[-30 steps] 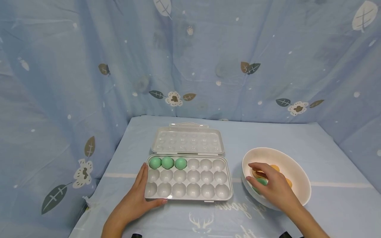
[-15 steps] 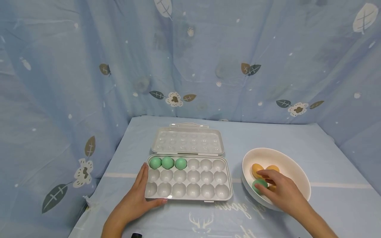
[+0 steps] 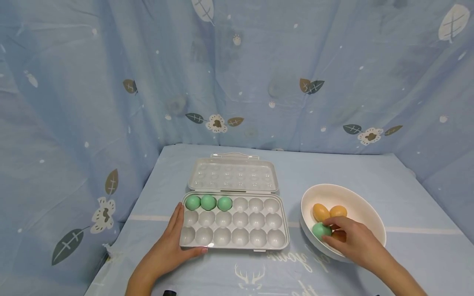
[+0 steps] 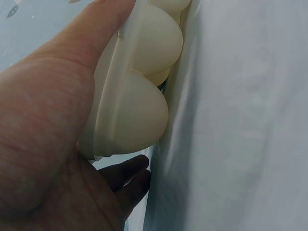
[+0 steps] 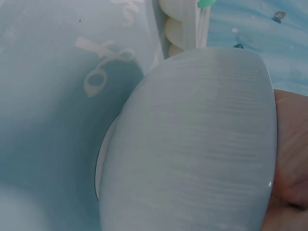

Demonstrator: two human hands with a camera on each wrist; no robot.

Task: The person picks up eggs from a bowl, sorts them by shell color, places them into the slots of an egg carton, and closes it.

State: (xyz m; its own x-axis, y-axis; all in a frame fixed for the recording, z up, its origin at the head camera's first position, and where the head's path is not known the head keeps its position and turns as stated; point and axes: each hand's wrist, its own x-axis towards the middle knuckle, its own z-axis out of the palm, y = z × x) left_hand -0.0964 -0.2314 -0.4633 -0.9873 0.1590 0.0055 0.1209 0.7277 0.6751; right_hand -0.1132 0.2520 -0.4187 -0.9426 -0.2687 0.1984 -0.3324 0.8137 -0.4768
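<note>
A pale egg tray [image 3: 240, 243] lies with its lid [image 3: 233, 174] swung back behind it. Green eggs fill several cups at the left of its back row, among them one green egg [image 3: 224, 203]. My left hand [image 3: 164, 248] rests on the tray's front-left corner, fingers straight along the side and thumb along the front edge. Inside the white bowl [image 3: 370, 220], my right hand [image 3: 355, 238] pinches a green egg [image 3: 320, 231] between thumb and fingers. Beside it lie two orange eggs [image 3: 320, 212]; another orange one is partly hidden under the hand.
The tray and bowl stand apart on a light blue cloth [image 3: 255, 267] with white print. A patterned blue curtain [image 3: 259, 74] hangs behind the table and along its sides. In the right wrist view the bowl's outer wall [image 5: 192, 144] hides most of the right hand.
My right hand has shifted slightly right and down in the bowl, uncovering the orange eggs, and its fingers have closed on the green egg. The left hand and tray have stayed still.
</note>
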